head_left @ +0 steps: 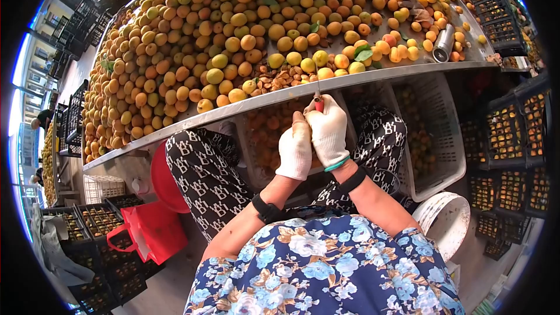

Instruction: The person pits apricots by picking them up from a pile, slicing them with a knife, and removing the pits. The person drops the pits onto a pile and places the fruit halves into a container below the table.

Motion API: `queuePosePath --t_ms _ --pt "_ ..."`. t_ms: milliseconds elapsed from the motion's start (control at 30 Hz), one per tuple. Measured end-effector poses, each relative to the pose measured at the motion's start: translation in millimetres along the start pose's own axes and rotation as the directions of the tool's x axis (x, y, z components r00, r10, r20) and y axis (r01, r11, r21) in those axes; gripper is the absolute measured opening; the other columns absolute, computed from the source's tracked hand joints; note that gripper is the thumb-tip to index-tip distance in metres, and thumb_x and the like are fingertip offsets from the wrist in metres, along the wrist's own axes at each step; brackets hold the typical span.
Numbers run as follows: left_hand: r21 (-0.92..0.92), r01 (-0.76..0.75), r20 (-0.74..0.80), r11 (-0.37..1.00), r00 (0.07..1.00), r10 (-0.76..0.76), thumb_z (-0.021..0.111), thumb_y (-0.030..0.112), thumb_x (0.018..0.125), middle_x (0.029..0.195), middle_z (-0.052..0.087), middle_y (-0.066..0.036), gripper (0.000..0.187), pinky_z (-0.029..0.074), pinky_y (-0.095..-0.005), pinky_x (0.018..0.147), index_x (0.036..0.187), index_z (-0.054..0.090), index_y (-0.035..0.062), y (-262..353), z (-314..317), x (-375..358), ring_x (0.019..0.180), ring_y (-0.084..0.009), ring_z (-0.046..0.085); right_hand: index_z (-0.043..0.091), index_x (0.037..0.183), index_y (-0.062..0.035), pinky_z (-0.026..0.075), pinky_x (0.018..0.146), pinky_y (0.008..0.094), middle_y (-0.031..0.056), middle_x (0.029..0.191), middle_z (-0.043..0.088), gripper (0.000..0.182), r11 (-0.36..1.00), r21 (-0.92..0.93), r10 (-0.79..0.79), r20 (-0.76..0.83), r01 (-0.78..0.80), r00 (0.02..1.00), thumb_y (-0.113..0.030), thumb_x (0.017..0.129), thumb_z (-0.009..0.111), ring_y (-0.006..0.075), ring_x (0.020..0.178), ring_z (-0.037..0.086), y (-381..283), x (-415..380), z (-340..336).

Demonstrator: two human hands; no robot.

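Both hands wear white knit gloves and meet just below the metal table edge (256, 102). My right hand (328, 131) is closed round a small knife with a red handle (319, 104), its thin blade pointing up toward the fruit. Against it, my left hand (295, 150) has its fingers closed; what they hold, if anything, is hidden. Many yellow-orange apricots (192, 41) cover the table. Beyond the edge, near the blade, lies a small heap of brown pits (280, 79).
A metal cylinder (444, 44) lies on the table at right. Below are a white crate (431, 122), a white bucket (446, 221) and a red bag (153, 230). Black crates of fruit (504, 134) stand at right, others at left. People are at the far left.
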State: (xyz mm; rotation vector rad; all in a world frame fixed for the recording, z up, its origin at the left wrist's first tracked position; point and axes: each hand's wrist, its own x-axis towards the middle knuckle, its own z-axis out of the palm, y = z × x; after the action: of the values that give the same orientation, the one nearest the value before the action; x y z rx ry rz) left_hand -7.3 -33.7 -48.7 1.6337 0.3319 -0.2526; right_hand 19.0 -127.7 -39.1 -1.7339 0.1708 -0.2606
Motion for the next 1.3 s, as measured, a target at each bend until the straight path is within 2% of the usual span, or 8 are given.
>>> queuePosePath --t_ms 167,467,667,933,1033,1167,1267,1300 --pt "-0.462 0.223 0.117 0.858 0.975 -0.190 0.042 0.061 0.101 0.091 0.069 -0.001 0.056 0.050 -0.0278 0.058 0.118 0.064 0.0126 26 15 -7 0.066 -0.0151 0.062 0.064 0.094 -0.0029 0.051 0.068 0.0283 0.0039 0.075 0.065 0.010 0.990 0.138 0.021 -0.015 -0.019 1.000 -0.005 0.085 0.066 0.0128 0.068 0.060 3 -3 -10" --pt "-0.334 0.498 0.266 0.800 0.864 -0.427 0.046 0.066 0.097 0.081 0.062 0.001 0.052 0.041 -0.0274 0.043 0.111 0.064 0.0195 48 0 -13 0.061 -0.0120 0.059 0.064 0.096 -0.0050 0.051 0.062 0.0425 0.0152 0.076 0.063 0.018 0.838 -0.211 -0.499 0.077 0.503 0.863 -0.001 0.078 0.063 0.0373 0.071 0.063 -26 -2 -25" --pt "-0.531 0.361 0.082 0.767 0.923 -0.377 0.054 0.046 0.101 0.108 0.067 -0.002 0.041 0.052 -0.0296 0.080 0.121 0.063 0.0117 60 10 -26 0.091 -0.0157 0.064 0.060 0.091 -0.0051 0.051 0.061 0.0436 0.0159 0.074 0.062 0.007 0.898 -0.222 -0.382 0.032 0.379 0.924 -0.004 0.084 0.061 0.0380 0.069 0.063 -32 -9 -13" --pt "-0.073 0.013 -0.044 0.997 0.999 -0.016 0.042 0.043 0.106 0.096 0.069 -0.007 0.050 0.048 -0.0276 0.074 0.111 0.065 -0.0011 1 7 1 0.085 -0.0136 0.061 0.061 0.094 -0.0023 0.051 0.065 0.0335 0.0092 0.074 0.061 0.007 0.978 -0.126 -0.171 -0.035 0.166 0.985 -0.003 0.087 0.061 0.0204 0.066 0.061 -21 -9 -3" --pt "-0.046 0.094 -0.020 0.994 0.995 -0.095 0.041 0.043 0.106 0.089 0.068 -0.005 0.052 0.047 -0.0280 0.070 0.104 0.067 -0.0020 19 4 -3 0.080 -0.0119 0.059 0.060 0.097 -0.0038 0.053 0.063 0.0415 0.0181 0.075 0.066 0.009 0.986 -0.110 -0.131 -0.057 0.124 0.990 -0.008 0.089 0.061 0.0373 0.070 0.067 -17 -6 -2" --pt "-0.067 -0.139 -0.040 0.988 0.990 0.137 0.042 0.041 0.105 0.083 0.071 -0.014 0.051 0.049 -0.0328 0.067 0.101 0.068 -0.0034 16 8 -9 0.070 -0.0218 0.065 0.060 0.087 -0.0010 0.049 0.069 0.0276 0.0045 0.078 0.061 0.003 0.991 0.123 0.053 -0.037 -0.048 0.998 0.001 0.085 0.058 0.0124 0.071 0.057 -10 -1 -2" --pt "-0.180 -0.054 0.024 0.982 0.998 0.060 0.048 0.043 0.102 0.076 0.068 -0.009 0.050 0.047 -0.0303 0.059 0.092 0.067 -0.0017 6 3 5 0.061 -0.0169 0.059 0.059 0.088 -0.0027 0.050 0.073 0.0279 0.0056 0.084 0.064 0.006 0.815 0.483 0.302 0.118 -0.320 0.946 0.000 0.083 0.059 0.0147 0.075 0.060 0 14 -9" --pt "-0.403 0.401 0.104 0.823 0.913 -0.394 0.047 0.046 0.101 0.068 0.062 -0.005 0.050 0.041 -0.0279 0.047 0.081 0.064 0.0029 39 -1 -5 0.051 -0.0142 0.052 0.060 0.089 -0.0034 0.050 0.074 0.0286 0.0063 0.085 0.065 0.006 0.719 0.580 0.354 0.168 -0.383 0.920 -0.001 0.083 0.060 0.0164 0.076 0.061 0 15 -12"
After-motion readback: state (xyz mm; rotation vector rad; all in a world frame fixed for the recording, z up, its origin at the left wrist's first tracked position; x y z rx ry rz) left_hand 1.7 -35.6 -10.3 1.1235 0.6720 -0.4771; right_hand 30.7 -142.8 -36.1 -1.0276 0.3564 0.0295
